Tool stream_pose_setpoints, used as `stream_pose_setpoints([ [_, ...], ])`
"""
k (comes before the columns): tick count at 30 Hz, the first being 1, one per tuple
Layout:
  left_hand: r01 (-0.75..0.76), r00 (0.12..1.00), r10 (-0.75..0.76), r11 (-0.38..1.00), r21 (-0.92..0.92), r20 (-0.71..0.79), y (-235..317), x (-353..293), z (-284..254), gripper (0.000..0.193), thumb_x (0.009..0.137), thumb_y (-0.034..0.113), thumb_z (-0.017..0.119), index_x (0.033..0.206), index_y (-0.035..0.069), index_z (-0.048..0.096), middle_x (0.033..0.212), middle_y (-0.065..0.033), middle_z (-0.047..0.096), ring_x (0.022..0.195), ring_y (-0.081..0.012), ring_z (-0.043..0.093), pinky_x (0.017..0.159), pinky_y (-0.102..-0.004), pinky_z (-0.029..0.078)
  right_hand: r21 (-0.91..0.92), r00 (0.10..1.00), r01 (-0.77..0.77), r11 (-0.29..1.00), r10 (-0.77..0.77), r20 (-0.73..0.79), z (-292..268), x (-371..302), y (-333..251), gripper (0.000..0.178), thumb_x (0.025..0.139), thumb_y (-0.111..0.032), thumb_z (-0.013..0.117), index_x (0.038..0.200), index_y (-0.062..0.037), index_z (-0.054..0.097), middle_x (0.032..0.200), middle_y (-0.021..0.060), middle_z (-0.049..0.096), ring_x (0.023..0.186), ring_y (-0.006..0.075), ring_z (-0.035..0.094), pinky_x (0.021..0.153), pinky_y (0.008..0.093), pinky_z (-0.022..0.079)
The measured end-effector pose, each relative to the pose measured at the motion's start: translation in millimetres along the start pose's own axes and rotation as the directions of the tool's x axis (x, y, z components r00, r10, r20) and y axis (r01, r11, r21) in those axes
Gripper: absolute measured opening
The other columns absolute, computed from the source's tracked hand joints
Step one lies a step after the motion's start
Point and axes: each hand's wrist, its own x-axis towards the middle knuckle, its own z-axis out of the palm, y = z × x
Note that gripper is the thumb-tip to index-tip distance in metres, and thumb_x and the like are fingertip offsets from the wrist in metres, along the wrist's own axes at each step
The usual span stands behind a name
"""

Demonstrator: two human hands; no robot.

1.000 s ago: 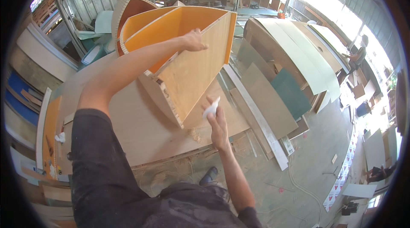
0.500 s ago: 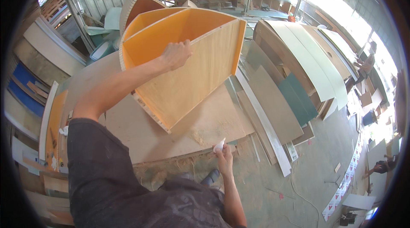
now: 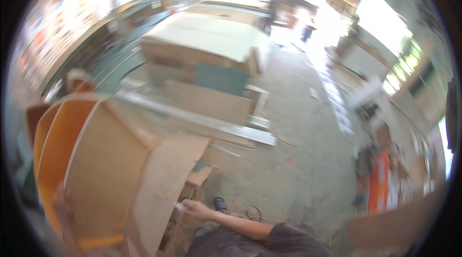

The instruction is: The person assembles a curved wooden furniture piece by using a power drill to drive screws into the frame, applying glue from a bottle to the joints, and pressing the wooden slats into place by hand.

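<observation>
my left hand at wooden box, blurred, can't tell grip | my right hand pinches white wad, right of box

A dark grey-brown shirt is worn, its cloth softened by blur. The right upper arm is covered by a short, loose sleeve in the same shade; the right forearm is bare. The right grip is likewise uncovered. One foot is clad in a dark, round-toed shoe.
</observation>
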Motion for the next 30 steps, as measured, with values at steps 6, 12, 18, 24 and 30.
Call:
stream_pose_setpoints([
  [6,0.16,0.987,-0.157,0.98,0.119,-0.035,14.9,8.2,5.1,0.04,0.107,0.028,0.054,0.139,0.004,0.056,0.124,-0.0207,0.068,0.112,-0.0362,0.068,0.094,-0.0432,0.053,-0.125,0.996,0.076,0.989,-0.07,0.051,29.9,5.2,0.3,0.032,0.098,-0.021,0.063,0.125,-0.0048,0.058,0.118,0.0186,0.06,0.112,0.0384,0.06,0.094,0.0481,0.049],
  [12,0.172,0.867,-0.033,0.956,0.237,-0.498,58.3,58.6,29.1,0.042,0.103,0.032,0.065,0.134,0.004,0.06,0.13,-0.0176,0.065,0.12,-0.0353,0.064,0.099,-0.0434,0.053,-0.126,0.981,0.141,0.982,-0.121,0.15,110.8,54.3,-7.3,0.032,0.098,-0.019,0.062,0.127,-0.0043,0.06,0.121,0.0198,0.062,0.114,0.0414,0.061,0.093,0.0501,0.05],
  [18,0.09,0.86,-0.027,0.991,0.099,-0.51,118.3,155.3,102.1,0.045,0.103,0.04,0.062,0.13,0.004,0.061,0.124,-0.0204,0.067,0.116,-0.0386,0.064,0.097,-0.0495,0.052,-0.412,0.957,0.203,0.888,-0.092,0.275,184.7,95.9,25.3,0.045,0.095,-0.022,0.066,0.136,-0.0044,0.06,0.127,0.0217,0.069,0.118,0.0413,0.065,0.1,0.0495,0.051],
  [24,0.316,0.907,-0.19,0.896,0.31,-0.376,133.9,146.7,86.2,0.064,0.103,0.067,0.041,0.084,0.01,0.063,0.077,-0.0117,0.073,0.074,-0.0358,0.071,0.063,-0.0502,0.053,-0.27,0.952,0.267,0.925,-0.21,0.221,230.2,94.1,26.6,0.04,0.089,-0.018,0.068,0.126,-0.0061,0.061,0.123,0.0178,0.063,0.116,0.0418,0.061,0.097,0.0512,0.051],
  [30,0.309,0.908,-0.187,0.902,0.301,-0.374,125.4,127.9,81.3,0.064,0.102,0.068,0.045,0.075,0.011,0.058,0.063,-0.006,0.066,0.058,-0.0289,0.065,0.052,-0.0437,0.047,-0.337,0.956,0.196,0.921,-0.103,0.273,212.3,84.3,-3.3,0.032,0.088,-0.016,0.065,0.119,-0.0066,0.061,0.117,0.0163,0.062,0.115,0.0394,0.061,0.097,0.0507,0.051],
])
